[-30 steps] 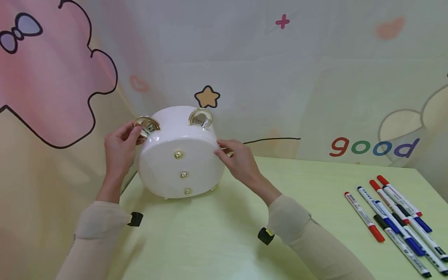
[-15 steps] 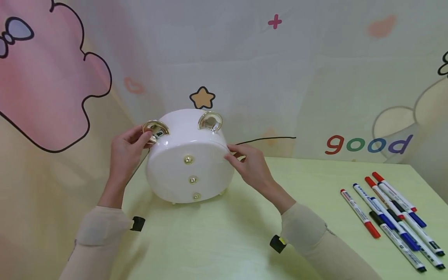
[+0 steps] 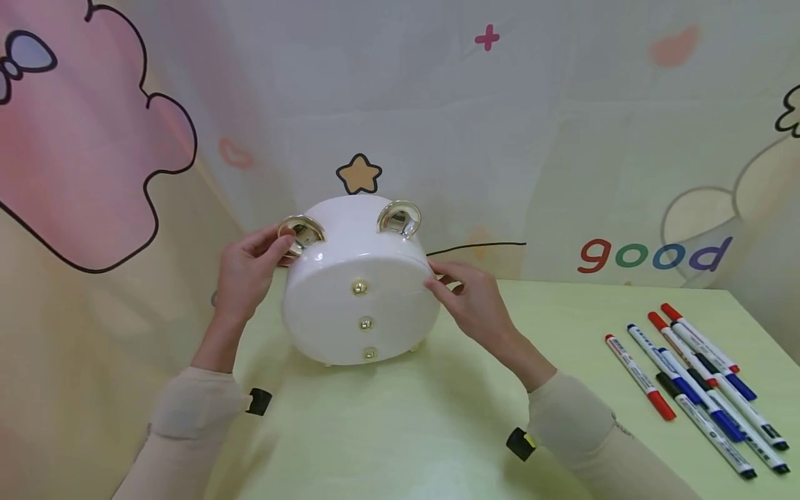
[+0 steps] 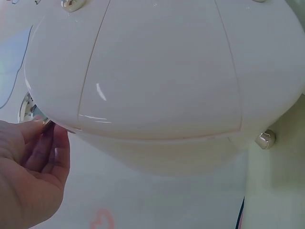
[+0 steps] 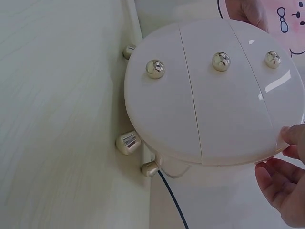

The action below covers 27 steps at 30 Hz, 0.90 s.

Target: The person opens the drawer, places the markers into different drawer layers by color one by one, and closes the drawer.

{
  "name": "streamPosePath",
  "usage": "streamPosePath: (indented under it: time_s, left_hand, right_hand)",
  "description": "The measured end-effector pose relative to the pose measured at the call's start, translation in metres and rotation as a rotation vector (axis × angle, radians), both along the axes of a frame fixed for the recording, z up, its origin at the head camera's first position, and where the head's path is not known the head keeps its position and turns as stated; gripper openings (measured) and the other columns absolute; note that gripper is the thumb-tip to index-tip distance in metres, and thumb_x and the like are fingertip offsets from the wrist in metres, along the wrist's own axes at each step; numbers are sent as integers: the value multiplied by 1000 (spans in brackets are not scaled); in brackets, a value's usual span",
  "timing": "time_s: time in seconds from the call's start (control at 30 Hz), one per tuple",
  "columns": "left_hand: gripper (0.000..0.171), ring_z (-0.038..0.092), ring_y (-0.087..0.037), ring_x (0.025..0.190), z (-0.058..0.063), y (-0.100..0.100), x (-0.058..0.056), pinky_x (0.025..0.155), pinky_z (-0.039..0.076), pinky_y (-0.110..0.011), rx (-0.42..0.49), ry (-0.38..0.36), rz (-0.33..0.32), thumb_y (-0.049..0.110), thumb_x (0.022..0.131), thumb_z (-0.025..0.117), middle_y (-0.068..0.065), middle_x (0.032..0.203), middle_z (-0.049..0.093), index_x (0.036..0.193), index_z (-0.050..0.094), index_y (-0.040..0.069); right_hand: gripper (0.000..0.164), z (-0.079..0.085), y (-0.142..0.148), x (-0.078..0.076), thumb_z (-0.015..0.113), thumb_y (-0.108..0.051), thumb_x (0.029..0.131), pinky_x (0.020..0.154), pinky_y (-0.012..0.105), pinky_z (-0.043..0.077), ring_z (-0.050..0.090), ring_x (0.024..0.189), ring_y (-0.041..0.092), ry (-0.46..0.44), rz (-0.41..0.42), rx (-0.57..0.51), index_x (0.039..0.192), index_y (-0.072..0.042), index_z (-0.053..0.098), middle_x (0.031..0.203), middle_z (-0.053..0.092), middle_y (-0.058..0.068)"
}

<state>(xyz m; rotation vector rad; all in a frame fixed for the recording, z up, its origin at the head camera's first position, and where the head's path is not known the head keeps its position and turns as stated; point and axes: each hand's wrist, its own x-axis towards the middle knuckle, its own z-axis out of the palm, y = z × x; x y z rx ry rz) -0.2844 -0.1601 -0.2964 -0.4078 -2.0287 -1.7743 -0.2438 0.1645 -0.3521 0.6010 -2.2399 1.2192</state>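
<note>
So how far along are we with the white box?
Done, it seems: the white box rests on the table, its front seams closed. In hand: the left hand pinches a gold ear while the right hand grips the box's side edge. Remaining, probably: letting go, since both hands are on it.

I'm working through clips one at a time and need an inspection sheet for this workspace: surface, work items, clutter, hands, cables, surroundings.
Surface: pale green table, right edge in view.
Work items: white box, upright; three gold knobs down its front, with thin seams between them.
Clutter: loose markers grouped at the right, some touching.
Hands: left hand grips the left gold ear on top; right hand pinches the box's right edge.
Cables: one dark line runs from behind the box; cannot tell whether cable or print.
Surroundings: cartoon-printed backdrop behind the table.
</note>
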Motion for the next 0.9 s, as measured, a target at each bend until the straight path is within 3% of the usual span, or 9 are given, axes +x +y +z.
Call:
streamPosePath:
  time_s: [0.23, 0.5, 0.73, 0.9]
  left_hand:
    - [29, 71, -4, 78, -3, 15, -3, 75, 59, -24, -7, 9, -28, 1, 98, 68, 5, 96, 73, 124, 67, -13]
    - [29, 73, -11, 87, -6, 35, -6, 78, 59, -25, -38, 15, -73, 3, 99, 68, -26, 116, 70, 124, 68, -11]
    - [28, 71, -7, 87, -6, 53, -6, 80, 58, -25, -56, 25, -95, 5, 100, 68, -25, 117, 71, 124, 69, -9]
    - [28, 72, -13, 87, -6, 64, -6, 78, 59, -26, -48, 34, -118, 3, 99, 68, -23, 117, 71, 125, 69, -9]
  right_hand:
    - [33, -2, 16, 10, 79, -5, 91, 67, 32, 58, 72, 89, 21, 35, -24, 14, 124, 1, 73, 110, 75, 10]
    - [33, -4, 37, 22, 80, -2, 89, 65, 32, 58, 73, 85, 19, 112, -66, 76, 121, 0, 75, 105, 76, 9]
    - [33, -3, 52, 33, 80, 2, 88, 65, 24, 57, 73, 83, 20, 157, -103, 113, 120, 2, 75, 103, 76, 9]
    - [33, -1, 61, 42, 80, 2, 87, 67, 22, 57, 73, 84, 21, 147, -124, 139, 120, 2, 75, 102, 75, 9]
